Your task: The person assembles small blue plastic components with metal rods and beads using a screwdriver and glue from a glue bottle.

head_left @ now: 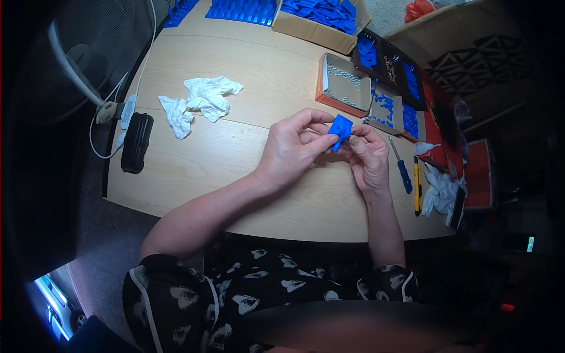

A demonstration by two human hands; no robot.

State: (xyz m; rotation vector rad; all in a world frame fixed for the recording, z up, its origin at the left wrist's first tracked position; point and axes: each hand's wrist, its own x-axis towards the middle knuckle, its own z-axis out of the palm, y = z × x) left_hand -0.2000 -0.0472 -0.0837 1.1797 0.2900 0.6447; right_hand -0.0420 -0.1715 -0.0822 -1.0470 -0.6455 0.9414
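Above the middle of the wooden table, a small bright blue plastic part (341,128) is held up between both hands. My left hand (287,148) pinches its left side, thumb across the lower edge and fingers behind. My right hand (372,159) is closed at the right side, with thumb and fingertips against the part. The fingers partly cover it, so its full shape is hidden. I cannot make out whether a smaller piece sits in the right fingertips. Just beyond the hands stands an orange-edged cardboard box (322,97) with small silvery pieces.
Trays of small blue pieces (385,109) adjoin that box; a carton of blue parts (318,28) stands behind. At right lie a screwdriver (404,175), a yellow cutter (418,187) and white gloves (438,191). Crumpled tissues (209,97), a black case (137,143) and a fan (94,47) are left.
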